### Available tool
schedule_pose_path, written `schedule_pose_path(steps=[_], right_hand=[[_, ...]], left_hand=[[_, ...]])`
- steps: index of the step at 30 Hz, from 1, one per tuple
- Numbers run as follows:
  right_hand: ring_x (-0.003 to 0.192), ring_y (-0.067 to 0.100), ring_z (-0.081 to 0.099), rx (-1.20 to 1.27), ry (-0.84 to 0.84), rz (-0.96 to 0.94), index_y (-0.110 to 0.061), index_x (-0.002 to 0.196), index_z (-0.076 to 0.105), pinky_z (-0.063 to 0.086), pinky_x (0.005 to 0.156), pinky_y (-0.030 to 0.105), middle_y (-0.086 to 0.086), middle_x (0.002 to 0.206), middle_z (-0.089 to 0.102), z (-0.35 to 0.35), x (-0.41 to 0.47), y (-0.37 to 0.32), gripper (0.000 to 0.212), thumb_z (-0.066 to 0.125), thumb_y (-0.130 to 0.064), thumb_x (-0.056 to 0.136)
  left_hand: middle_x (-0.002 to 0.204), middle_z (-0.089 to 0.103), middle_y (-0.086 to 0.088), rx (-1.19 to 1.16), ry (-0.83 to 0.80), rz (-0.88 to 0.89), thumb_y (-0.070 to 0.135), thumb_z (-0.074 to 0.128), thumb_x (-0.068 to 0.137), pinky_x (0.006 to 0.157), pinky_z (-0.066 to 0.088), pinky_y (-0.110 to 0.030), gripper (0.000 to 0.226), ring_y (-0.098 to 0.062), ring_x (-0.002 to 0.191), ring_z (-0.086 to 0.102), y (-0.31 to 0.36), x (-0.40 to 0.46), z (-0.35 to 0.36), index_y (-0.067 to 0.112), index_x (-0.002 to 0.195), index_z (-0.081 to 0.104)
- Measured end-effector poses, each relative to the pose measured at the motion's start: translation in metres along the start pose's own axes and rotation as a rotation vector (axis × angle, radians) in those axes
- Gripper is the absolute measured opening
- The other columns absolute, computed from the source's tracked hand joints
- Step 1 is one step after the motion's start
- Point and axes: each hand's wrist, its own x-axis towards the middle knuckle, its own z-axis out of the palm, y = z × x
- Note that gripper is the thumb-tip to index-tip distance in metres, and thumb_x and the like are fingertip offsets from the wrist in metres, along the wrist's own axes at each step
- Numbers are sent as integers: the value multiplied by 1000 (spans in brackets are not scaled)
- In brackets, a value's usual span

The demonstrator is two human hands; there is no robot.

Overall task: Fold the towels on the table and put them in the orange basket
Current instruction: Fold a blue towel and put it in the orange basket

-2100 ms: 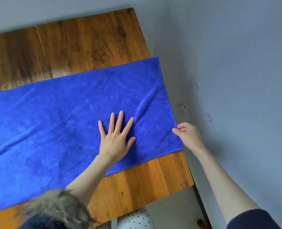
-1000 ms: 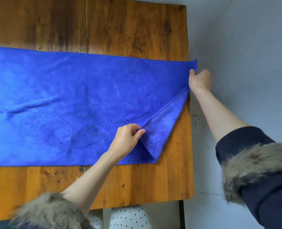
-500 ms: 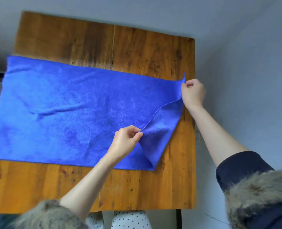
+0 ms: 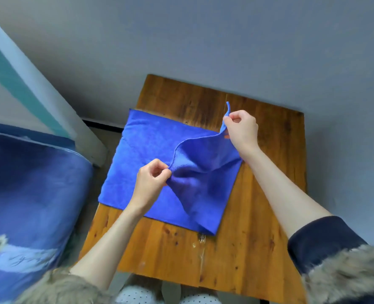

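Both hands pinch the blue towel (image 4: 151, 148). Left hand (image 4: 152, 183): thumb and curled fingers nip a lifted towel edge over the middle of the cloth, wrist toward the near edge of the desk (image 4: 258, 249). Right hand (image 4: 242, 130): fingers curled, thumb and forefinger holding a towel corner raised off the wood, a small tip of cloth sticking up above the knuckles; this hand sits toward the far right part of the desk.

Towel: right portion is lifted between the two hands and sags in soft folds, its underside facing the camera. Left portion lies flat on the wood, reaching the left edge of the desk; far left corner sits at that edge, possibly a little over it, cannot tell. Lower right corner of the raised flap touches down near the middle seam of the planks.

Desk: wooden planks, orange-brown, darker stain along the far edge. Bare wood shows along the near edge, the right edge and the far edge.

Sleeves: dark fabric with grey-brown fur cuffs (image 4: 346, 277), pushed up the forearms.

Surroundings: grey wall (image 4: 203, 40) behind and to the right of the desk. Blue patterned bedding (image 4: 28, 194) left of the desk, blurred. Dotted light fabric (image 4: 133, 295) at the bottom of the view, below the near edge.
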Motion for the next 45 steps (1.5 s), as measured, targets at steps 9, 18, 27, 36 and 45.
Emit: schedule_pose_path(steps=[9,18,27,36,45], right_hand=[[73,25,65,44,-181,-35,-13,84,59,56,76,42,-6,70,57,120,-10,-83,6,54,-13,86],[106,28,58,-185,-341,93,-4,111,62,45,96,36,13,114,65,192,-6,-33,29,44,-17,92],[145,26,4,-839,-573,-2,-21,149,19,16,114,53,4,158,7,159,5,78,54,30,-40,100],[139,30,17,-843,-473,58,-23,148,24,29,109,47,5,156,14,99,-22,130,52,32,-41,99],[112,39,49,-869,-317,315,-12,127,45,45,84,43,18,125,41,24,-103,179,37,45,-31,95]], left_hand=[[61,55,-1,-56,230,-62,10,53,74,62,44,-24,10,-12,61,48,-37,6,-109,3,67,54],[112,63,-7,197,241,-436,14,51,89,83,38,-25,25,-20,102,56,-117,30,-130,9,112,59],[135,45,-11,414,117,-393,15,49,92,105,32,-32,45,-24,127,41,-141,32,-106,6,135,41],[131,51,-11,578,88,-233,9,49,90,103,32,-33,39,-25,124,42,-134,56,-83,4,128,50],[124,54,-17,728,-138,-45,-2,45,85,101,33,-32,38,-32,120,46,-114,94,-26,1,122,55]])
